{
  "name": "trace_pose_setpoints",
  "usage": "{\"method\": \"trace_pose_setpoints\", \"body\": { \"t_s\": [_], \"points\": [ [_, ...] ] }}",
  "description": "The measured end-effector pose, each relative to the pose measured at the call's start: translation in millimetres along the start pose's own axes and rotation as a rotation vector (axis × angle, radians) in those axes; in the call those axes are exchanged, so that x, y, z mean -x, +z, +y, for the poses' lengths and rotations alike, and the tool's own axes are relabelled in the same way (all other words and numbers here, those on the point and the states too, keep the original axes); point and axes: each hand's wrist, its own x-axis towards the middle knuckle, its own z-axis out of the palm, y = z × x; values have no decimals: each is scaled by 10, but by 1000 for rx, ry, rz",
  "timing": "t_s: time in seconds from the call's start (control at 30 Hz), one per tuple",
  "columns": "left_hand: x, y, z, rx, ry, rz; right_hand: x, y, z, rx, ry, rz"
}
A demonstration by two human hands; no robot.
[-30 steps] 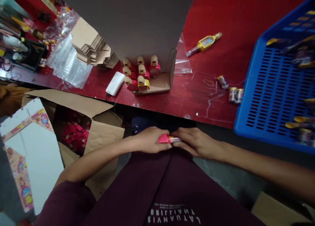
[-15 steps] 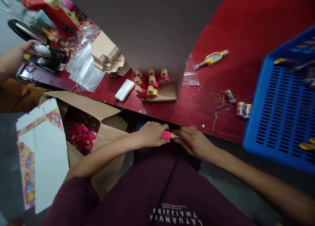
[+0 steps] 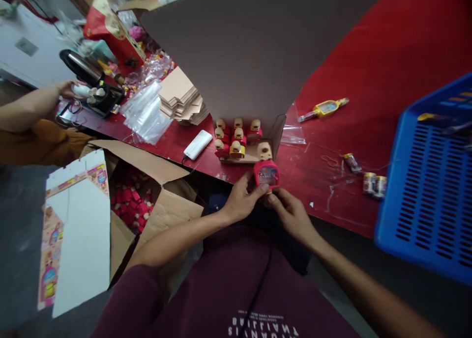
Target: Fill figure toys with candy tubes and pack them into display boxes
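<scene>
— Where was the pink toy (image 3: 266,170)?

— Above the red table's (image 3: 368,72) near edge, by the small carton (image 3: 275,134). My left hand (image 3: 240,200) and right hand (image 3: 288,211) both pinched it.

A small packing workshop is shown. A long red table (image 3: 368,58) is spread with stacks of flat cardboard blanks (image 3: 180,98), loose clear plastic bags (image 3: 145,113) and a small open carton (image 3: 275,134) in which identical pink toys (image 3: 236,134) are lined up in rows. A blue slotted crate (image 3: 424,190) is set at one end, and a large cardboard box (image 3: 147,200) filled with the same pink pieces is placed below. A co-worker's arm (image 3: 29,104) is seen at the far end of the table.
</scene>
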Motion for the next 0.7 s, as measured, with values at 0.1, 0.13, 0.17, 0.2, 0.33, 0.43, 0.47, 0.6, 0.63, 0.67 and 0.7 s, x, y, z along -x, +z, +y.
{"method": "trace_pose_setpoints", "body": {
  "t_s": [0.1,0.13,0.17,0.2,0.33,0.43,0.47,0.6,0.63,0.67,0.7],
  "points": [
    [-42,-61,-25,-100,10,-44,-37,-91,-11,222,-101,129],
    [-52,-85,-28,-173,18,-78,-59,-144,-28,254,-142,154],
    [-63,-104,-31,-248,30,-121,-87,-199,-51,269,-188,151],
    [-76,-115,-37,-307,45,-163,-123,-253,-80,283,-232,118],
    [-167,-85,-133,-476,143,-35,-371,-421,-200,406,-313,172],
    [-300,-40,-297,-766,192,37,-686,-467,-207,473,-331,368],
    [-357,-28,-360,-874,208,-13,-808,-460,-181,482,-345,387],
    [-580,11,-560,-1161,252,-199,-1245,-347,10,499,-384,293],
    [-615,19,-587,-1194,239,-214,-1309,-317,54,509,-403,264],
    [-634,27,-604,-1218,218,-226,-1346,-295,86,522,-427,237],
    [-636,34,-612,-1235,197,-236,-1357,-283,108,536,-468,204]
  ]
}}
